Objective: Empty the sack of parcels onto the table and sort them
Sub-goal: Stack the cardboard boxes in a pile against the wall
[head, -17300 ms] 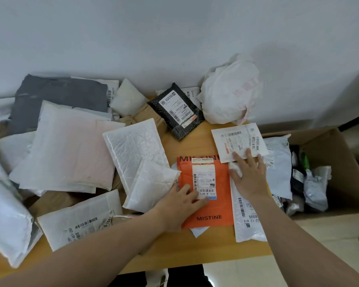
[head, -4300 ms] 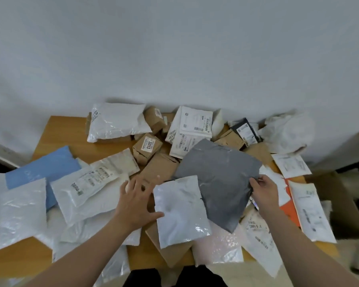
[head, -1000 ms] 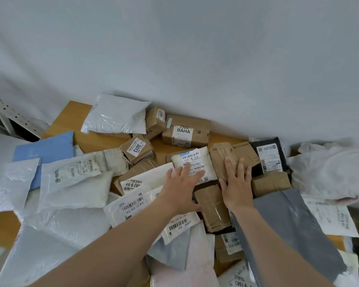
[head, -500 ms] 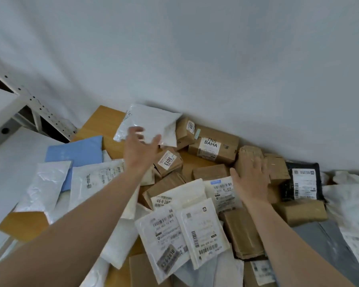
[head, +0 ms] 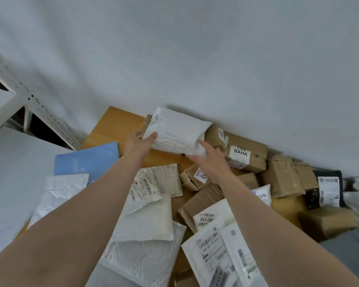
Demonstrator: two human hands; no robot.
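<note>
A white padded parcel [head: 178,131] lies at the far side of the wooden table [head: 112,125], against the wall. My left hand [head: 138,145] grips its left edge, thumb on top. My right hand [head: 210,162] reaches to its near right corner with straight fingers touching it. Brown boxes, among them one labelled BAHA [head: 240,150] and a small labelled one [head: 192,177], crowd the right of the table. White label-bearing mailers [head: 220,251] overlap near me.
A blue mailer [head: 87,160] and white bubble mailers [head: 60,189] lie at the left. A black parcel [head: 327,189] and a grey mailer [head: 344,249] sit at the right. A white metal rack [head: 39,112] stands left of the table.
My left hand has closed on the white padded parcel's left edge. My right hand left the brown boxes and moved left to the parcel's near right corner.
</note>
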